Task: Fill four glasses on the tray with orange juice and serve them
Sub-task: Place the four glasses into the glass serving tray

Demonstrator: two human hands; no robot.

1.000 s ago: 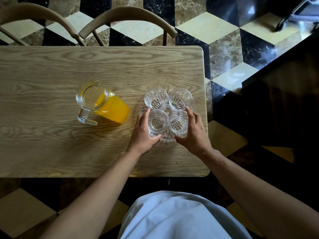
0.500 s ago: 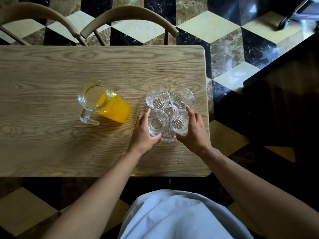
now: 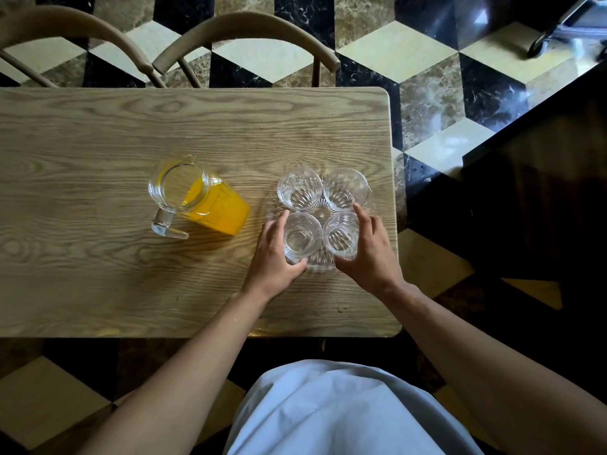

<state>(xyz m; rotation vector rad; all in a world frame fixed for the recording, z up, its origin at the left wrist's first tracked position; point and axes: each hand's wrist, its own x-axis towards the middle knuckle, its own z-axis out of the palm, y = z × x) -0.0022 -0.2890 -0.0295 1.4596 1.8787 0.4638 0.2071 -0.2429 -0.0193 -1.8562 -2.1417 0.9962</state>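
While all four glasses stand empty, the left hand point(image 3: 274, 257) curls around the near-left glass point(image 3: 301, 236) and the right hand point(image 3: 369, 254) curls around the near-right glass point(image 3: 341, 234), fingers clamped on the glass walls, thumbs at the near side. Both glasses sit on the clear ribbed tray point(image 3: 320, 267), which rests on the wooden table point(image 3: 98, 284) toward its right end. The far-left glass point(image 3: 299, 189) and far-right glass point(image 3: 345, 188) are untouched, and all four stand upright, packed close in a square; whether the rims touch cannot be told. The pitcher of orange juice point(image 3: 200, 198) stands to the left of the tray, apart from it, handle pointing near-left, mouth open. Judgement: the two-handed grip likely serves to square or steady the near pair on the tray so they sit stable for pouring; no pouring has begun. Pitcher placement on the left suits a pick-up by its handle. Risk: tight spacing makes spilling between the glasses likely during the pour.
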